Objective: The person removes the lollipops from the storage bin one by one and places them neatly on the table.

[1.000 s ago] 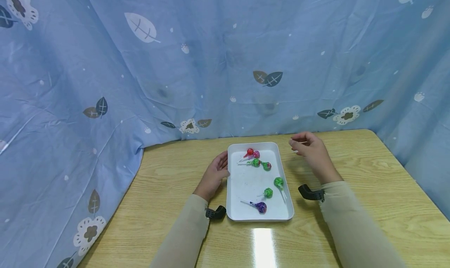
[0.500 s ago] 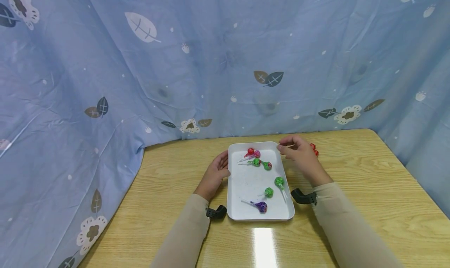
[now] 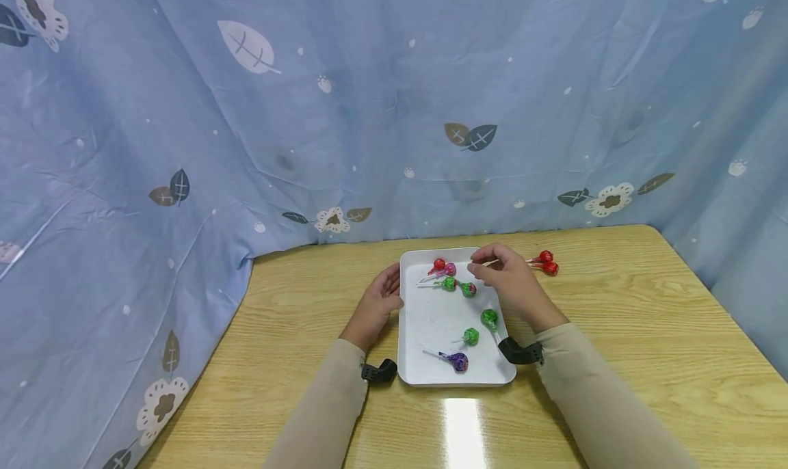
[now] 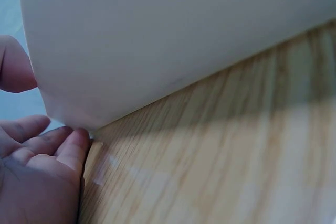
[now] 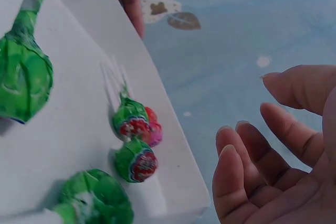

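A white tray [image 3: 431,325] holds several wrapped lollipops. My left hand [image 3: 375,305] holds its left wall, thumb at the rim and fingers along the outside; in the left wrist view, the fingertips meet the tray's lower corner at the table. Over the tray's far right part hovers my right hand [image 3: 507,277], fingers loosely bent and nothing between thumb and fingers in the right wrist view. Closest to it lie a green lollipop [image 3: 468,289], another green lollipop [image 3: 449,284], a pink lollipop [image 3: 450,269] and a red lollipop [image 3: 438,264], clustered near the far end.
Nearer in the tray are a green lollipop [image 3: 489,318], a smaller-looking green lollipop [image 3: 470,337] and a purple lollipop [image 3: 458,362]. Two red lollipops [image 3: 549,269] lie on the wooden table [image 3: 646,332] right of the tray. A blue curtain [image 3: 382,113] hangs behind.
My right hand has moved left, from beside the tray to over its far right edge. The red lollipops on the table have come into sight behind it. The left hand stays put.
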Demonstrator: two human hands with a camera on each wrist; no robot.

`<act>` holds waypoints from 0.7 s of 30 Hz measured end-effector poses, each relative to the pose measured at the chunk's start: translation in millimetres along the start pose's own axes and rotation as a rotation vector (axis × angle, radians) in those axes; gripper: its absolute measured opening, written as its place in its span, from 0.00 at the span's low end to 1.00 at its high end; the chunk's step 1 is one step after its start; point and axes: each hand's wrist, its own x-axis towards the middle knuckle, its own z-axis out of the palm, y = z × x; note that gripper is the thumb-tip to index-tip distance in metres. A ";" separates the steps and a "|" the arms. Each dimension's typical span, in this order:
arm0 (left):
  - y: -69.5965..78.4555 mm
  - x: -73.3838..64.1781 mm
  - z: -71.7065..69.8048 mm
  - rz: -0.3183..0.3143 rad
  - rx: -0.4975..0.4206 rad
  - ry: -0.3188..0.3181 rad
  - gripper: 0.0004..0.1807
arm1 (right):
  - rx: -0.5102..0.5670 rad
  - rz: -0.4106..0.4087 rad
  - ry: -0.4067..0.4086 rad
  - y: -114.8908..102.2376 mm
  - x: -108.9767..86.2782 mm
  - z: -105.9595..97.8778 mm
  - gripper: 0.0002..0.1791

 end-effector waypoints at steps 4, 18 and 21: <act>4.4 -1.0 1.4 -0.005 -0.032 0.001 0.44 | 0.016 0.003 -0.023 1.5 0.1 5.6 0.16; 7.1 -1.2 3.7 -0.009 -0.051 0.005 0.44 | -0.044 0.017 -0.103 6.9 1.2 24.2 0.17; 1.3 1.2 1.4 0.000 -0.056 0.004 0.44 | -0.103 -0.017 -0.139 5.9 1.3 27.8 0.17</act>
